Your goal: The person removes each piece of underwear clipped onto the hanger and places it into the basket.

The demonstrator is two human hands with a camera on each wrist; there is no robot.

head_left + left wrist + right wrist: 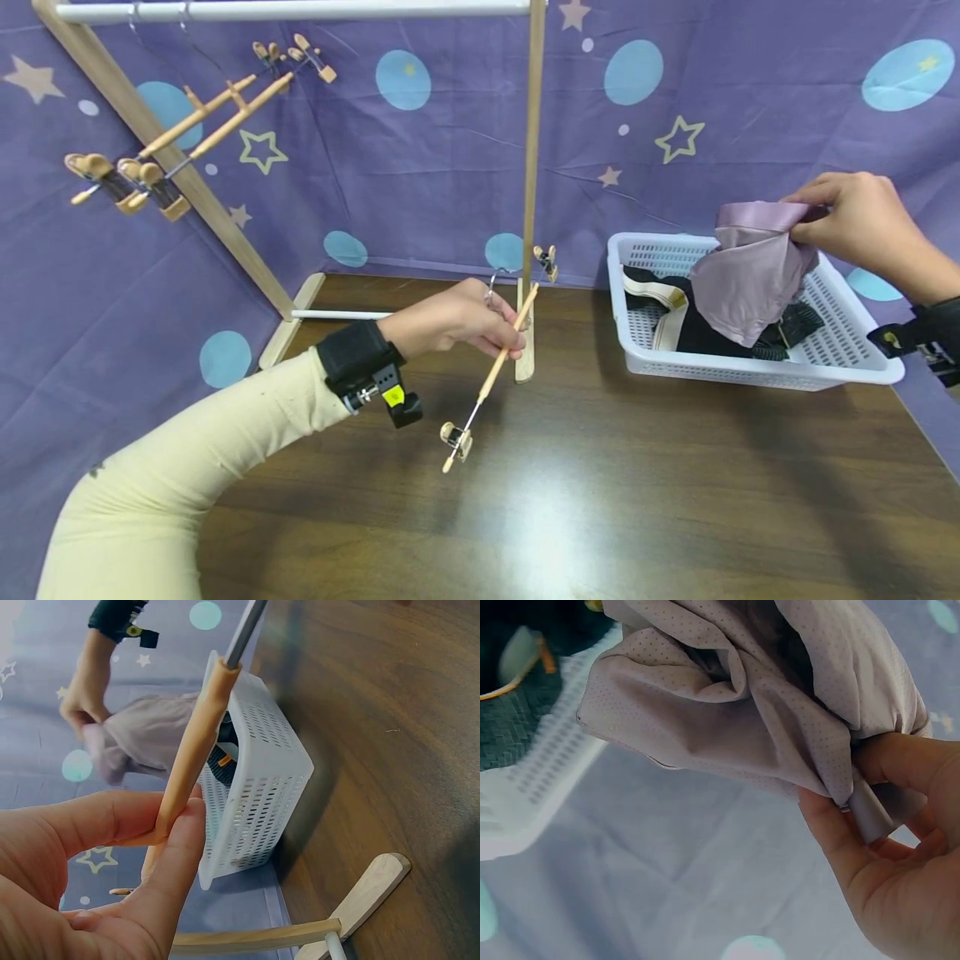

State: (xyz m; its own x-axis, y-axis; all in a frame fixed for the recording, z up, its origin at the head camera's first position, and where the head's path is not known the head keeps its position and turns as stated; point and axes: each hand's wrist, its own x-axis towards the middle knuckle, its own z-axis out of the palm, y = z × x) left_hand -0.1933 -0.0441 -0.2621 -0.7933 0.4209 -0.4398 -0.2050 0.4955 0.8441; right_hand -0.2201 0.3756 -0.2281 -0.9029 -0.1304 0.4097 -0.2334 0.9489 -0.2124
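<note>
My left hand pinches the wooden bar of a clip hanger between thumb and fingers, above the table. The hanger slants, with one clip toward the near side and one toward the back; its metal hook rises by the hand. Over at the right, my right hand grips mauve underpants by the wide shiny waistband. They hang above a white basket, bunched and folded in the right wrist view, where the perforated cloth shows. Part of the basket's contents is hidden behind them.
Black garments, one with a cream band, lie in the basket. Two more clip hangers hang from the white rail of a wooden rack at the left. The rack's right post stands just behind my left hand.
</note>
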